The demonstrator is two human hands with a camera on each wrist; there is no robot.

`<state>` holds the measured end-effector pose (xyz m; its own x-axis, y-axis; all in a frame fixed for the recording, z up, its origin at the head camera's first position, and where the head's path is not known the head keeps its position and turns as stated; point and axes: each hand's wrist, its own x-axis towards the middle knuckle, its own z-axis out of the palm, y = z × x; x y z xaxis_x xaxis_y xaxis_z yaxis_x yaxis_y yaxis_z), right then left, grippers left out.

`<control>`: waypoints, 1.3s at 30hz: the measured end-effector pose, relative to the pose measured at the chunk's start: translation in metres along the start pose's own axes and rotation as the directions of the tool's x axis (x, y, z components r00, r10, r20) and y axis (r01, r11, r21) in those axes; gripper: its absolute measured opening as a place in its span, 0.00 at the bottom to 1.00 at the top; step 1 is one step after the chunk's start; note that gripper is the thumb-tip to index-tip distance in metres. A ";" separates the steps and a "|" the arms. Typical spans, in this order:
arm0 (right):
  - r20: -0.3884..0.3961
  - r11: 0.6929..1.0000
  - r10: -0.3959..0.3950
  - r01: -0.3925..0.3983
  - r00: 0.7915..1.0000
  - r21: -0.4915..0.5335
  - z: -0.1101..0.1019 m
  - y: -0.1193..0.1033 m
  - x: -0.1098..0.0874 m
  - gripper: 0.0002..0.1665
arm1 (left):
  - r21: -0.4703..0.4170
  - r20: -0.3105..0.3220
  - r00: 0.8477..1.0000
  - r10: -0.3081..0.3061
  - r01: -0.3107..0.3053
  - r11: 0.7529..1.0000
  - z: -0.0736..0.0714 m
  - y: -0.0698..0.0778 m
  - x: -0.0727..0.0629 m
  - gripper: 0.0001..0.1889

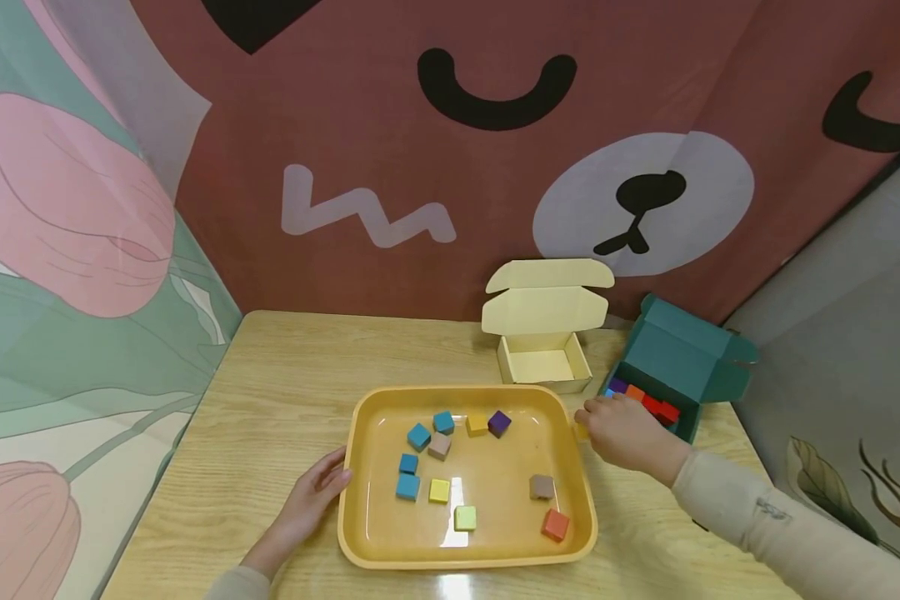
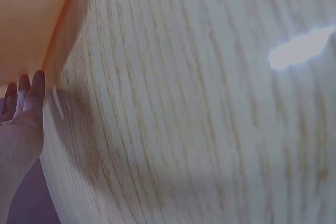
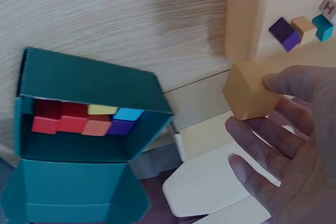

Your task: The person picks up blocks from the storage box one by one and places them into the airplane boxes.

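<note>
The tray gleams to me like glossy plastic; the surface shows shiny wood grain; the green box, at two o'clock, seems matt cardboard.

1 wooden table, bear-print backdrop

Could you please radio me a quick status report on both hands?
Left hand at side of tray. Right hand pinching yellow-orange block. Green box open, blocks inside. No obstruction visible.

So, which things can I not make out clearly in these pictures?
Head view: most of the held block, hidden by the right grip.
Left wrist view: part of the tray and left grip, cut off by the left edge.
Head view: the sleeve print, too small to read.
</note>
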<state>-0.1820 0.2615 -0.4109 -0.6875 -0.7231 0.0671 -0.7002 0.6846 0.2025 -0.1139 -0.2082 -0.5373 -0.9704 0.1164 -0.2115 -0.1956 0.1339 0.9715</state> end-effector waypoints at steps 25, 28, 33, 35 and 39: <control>0.161 0.962 0.211 -0.234 0.964 0.142 0.013 0.062 -0.039 0.10 | -0.007 -0.001 1.000 0.010 -0.010 1.000 -0.001 -0.004 0.001 0.28; 0.196 0.951 0.241 -0.272 0.951 0.148 0.015 0.067 -0.040 0.11 | -0.003 0.000 1.000 0.023 -0.023 1.000 0.000 -0.005 0.002 0.27; 0.227 0.938 0.271 -0.310 0.935 0.155 0.018 0.077 -0.043 0.11 | -0.015 0.001 1.000 0.023 -0.023 1.000 0.000 -0.003 0.001 0.27; 0.241 0.931 0.285 -0.328 0.928 0.162 0.021 0.080 -0.044 0.10 | -0.014 0.004 1.000 0.022 -0.022 1.000 0.000 -0.002 0.001 0.27; 0.290 0.909 0.312 -0.373 0.905 0.187 0.025 0.086 -0.045 0.07 | -0.012 0.006 1.000 0.018 -0.018 1.000 0.000 0.000 0.000 0.27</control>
<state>-0.2162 0.3547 -0.4212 -0.8964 -0.4139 -0.1590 -0.4157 0.9092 -0.0233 -0.1138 -0.2080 -0.5377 -0.9730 0.1245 -0.1944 -0.1798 0.1199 0.9764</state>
